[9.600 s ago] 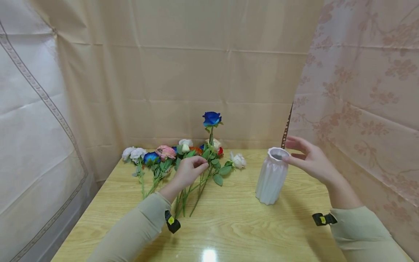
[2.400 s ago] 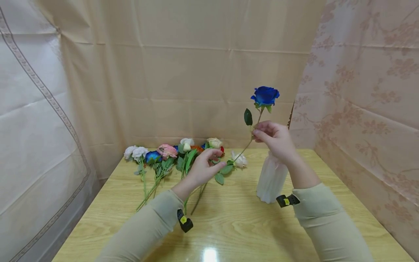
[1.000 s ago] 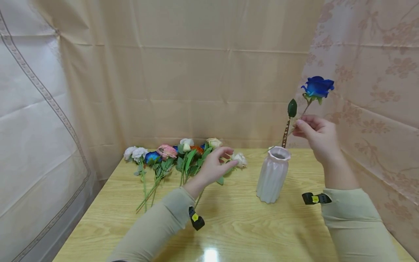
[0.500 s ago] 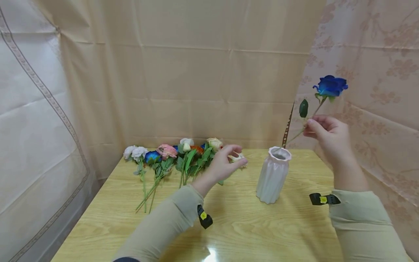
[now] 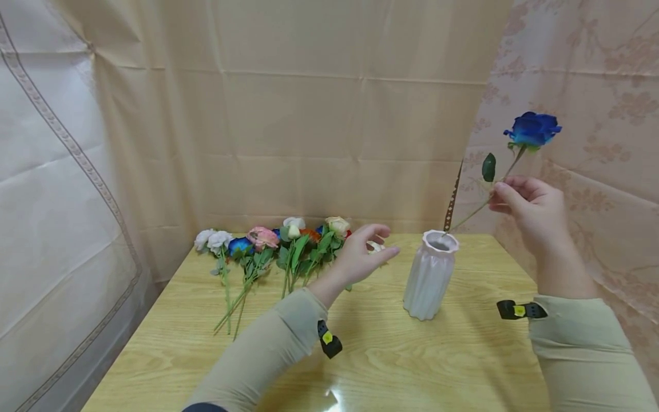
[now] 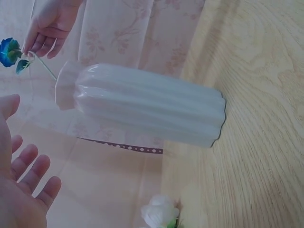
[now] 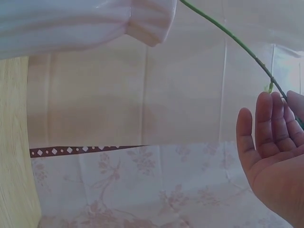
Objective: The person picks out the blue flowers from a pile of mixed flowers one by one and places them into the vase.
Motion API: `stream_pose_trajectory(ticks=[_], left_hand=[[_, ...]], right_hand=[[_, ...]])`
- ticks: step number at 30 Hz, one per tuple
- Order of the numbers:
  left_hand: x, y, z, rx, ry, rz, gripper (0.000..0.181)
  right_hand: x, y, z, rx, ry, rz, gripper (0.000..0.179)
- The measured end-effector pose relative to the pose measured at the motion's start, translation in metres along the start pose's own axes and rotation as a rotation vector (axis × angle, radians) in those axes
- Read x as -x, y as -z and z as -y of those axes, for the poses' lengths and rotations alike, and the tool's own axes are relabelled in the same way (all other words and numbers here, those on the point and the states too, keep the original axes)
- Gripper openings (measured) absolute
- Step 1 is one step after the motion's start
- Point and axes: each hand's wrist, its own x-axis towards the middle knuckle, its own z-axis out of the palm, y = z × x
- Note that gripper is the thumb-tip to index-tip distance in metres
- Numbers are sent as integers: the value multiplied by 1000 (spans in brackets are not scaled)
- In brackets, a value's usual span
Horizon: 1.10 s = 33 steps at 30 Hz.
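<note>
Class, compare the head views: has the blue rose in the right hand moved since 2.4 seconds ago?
Yes, rightward and slightly upward: its blue bloom was left of the curtain's dark patterned strip and is now right of it.

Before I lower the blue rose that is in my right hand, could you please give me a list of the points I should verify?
1. Right hand holds the blue rose: ok, the fingers pinch its stem.
2. Vase stands upright on the table: ok.
3. Left hand steadies the vase: not ok, it is open and apart from it.
4. Rose is upright over the vase: not ok, it leans, with the bloom off to the right.
5. Stem tip is inside the vase: cannot tell, the stem reaches the mouth but its end is unclear.
</note>
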Motion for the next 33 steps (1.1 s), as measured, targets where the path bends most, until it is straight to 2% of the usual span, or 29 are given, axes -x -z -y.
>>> stream_pose_trajectory(ticks=[5,15,24,33], left_hand=[[-2,-2,-1,0,-16,-2,44],[-3,-5,-3,16,-23,10,43],[1,-7,-2,3,-8,37,44],[4,-11,3,-16,9,48,42]], right_hand=[[0,2,1,-6,-3,10,28],[0,-2,2,112,19,21,27],[1,-8,-6,111,36,63,22],[6,-20,-12,186,32,102,33]])
